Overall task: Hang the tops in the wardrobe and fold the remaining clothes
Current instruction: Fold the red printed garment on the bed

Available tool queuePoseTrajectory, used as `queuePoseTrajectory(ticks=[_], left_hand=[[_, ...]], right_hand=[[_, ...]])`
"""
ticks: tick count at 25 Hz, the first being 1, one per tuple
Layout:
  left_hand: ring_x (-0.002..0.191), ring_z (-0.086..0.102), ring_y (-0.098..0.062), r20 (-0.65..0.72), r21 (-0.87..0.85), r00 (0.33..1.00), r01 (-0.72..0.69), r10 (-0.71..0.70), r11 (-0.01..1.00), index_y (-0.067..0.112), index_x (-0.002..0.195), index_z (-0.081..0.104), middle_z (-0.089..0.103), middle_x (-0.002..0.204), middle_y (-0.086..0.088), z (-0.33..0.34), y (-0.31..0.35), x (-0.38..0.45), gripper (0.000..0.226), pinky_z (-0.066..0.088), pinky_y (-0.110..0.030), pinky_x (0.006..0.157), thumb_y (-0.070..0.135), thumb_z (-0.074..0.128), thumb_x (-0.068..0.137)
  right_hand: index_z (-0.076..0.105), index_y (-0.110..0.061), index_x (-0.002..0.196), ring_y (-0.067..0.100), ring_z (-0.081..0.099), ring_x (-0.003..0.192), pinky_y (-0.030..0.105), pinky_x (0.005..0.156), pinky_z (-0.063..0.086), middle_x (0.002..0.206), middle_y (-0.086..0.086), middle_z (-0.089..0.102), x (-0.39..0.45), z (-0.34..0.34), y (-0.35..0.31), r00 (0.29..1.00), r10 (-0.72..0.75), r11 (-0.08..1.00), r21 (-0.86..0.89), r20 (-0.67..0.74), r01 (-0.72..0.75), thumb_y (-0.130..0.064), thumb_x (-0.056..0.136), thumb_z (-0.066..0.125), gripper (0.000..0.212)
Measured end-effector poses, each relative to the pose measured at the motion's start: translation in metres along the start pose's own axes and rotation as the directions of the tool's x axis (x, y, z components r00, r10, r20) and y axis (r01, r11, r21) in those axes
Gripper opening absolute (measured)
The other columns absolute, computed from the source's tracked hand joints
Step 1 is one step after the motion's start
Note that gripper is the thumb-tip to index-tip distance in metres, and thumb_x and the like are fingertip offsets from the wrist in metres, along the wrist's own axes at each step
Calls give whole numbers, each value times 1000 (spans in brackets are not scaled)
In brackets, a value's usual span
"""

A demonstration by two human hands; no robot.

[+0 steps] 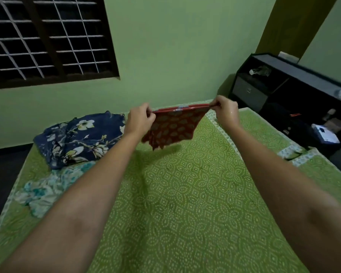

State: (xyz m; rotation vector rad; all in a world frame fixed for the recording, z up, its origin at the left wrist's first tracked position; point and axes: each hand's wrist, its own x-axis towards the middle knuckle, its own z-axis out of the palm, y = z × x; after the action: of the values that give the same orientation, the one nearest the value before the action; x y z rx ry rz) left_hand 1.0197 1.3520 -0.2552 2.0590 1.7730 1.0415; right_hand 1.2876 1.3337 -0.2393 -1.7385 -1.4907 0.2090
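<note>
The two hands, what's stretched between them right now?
In the head view, the red patterned garment hangs stretched between the left hand and right hand, above the green bedsheet.

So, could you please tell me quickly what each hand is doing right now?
Left hand: pinching one top corner of the red patterned garment.
Right hand: pinching the other top corner, garment stretched above the bed.

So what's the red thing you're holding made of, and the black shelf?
The red garment looks like thin, soft printed cloth, maybe cotton: it droops limply between the left hand and the right hand. The black shelf looks like smooth board, probably laminated wood; hard to be sure.
</note>
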Motion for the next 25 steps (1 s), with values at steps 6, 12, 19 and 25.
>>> queuePoseTrajectory(ticks=[6, 12, 19, 25], left_hand=[[79, 64, -19, 360, 87, 931, 41, -70, 995, 8, 95, 66, 68, 90, -5, 126, -93, -97, 11, 50, -27, 68, 10, 61, 86], [97, 63, -25, 655, 366, 699, 38, -287, 930, 9, 111, 61, 64, 110, -9, 288, -202, -230, 24, 46, -31, 76, 17, 51, 91], [60, 60, -20, 829, 375, 558, -512, -34, 773, 16, 45, 62, 58, 58, 1, 356, -251, -323, 33, 44, -21, 47, 11, 86, 23], [48, 58, -13, 948, 254, 309, -597, -74, 761, 17, 41, 62, 57, 50, 4, 326, -232, -400, 34, 49, -22, 53, 16, 87, 19]], right_hand=[[71, -2, 85, 28, 66, 82, 30, 68, 42, 88, 13, 73, -97, 100, 149, 969, 67, 996, -80, 236, -49, -1, 82, 68, 4], [71, -12, 91, 24, 66, 90, 26, 71, 44, 97, 7, 71, -229, 235, 333, 757, 260, 956, -271, 599, -113, -3, 86, 62, 14], [61, -23, 60, 16, 53, 61, 24, 51, 44, 64, -7, 60, -333, 268, 402, 612, -124, 835, -251, 781, 489, -17, 71, 48, 18], [66, -29, 60, 11, 63, 68, 16, 55, 45, 71, -12, 65, -412, 219, 381, 464, -45, 896, -170, 885, 411, -22, 58, 62, 8]])
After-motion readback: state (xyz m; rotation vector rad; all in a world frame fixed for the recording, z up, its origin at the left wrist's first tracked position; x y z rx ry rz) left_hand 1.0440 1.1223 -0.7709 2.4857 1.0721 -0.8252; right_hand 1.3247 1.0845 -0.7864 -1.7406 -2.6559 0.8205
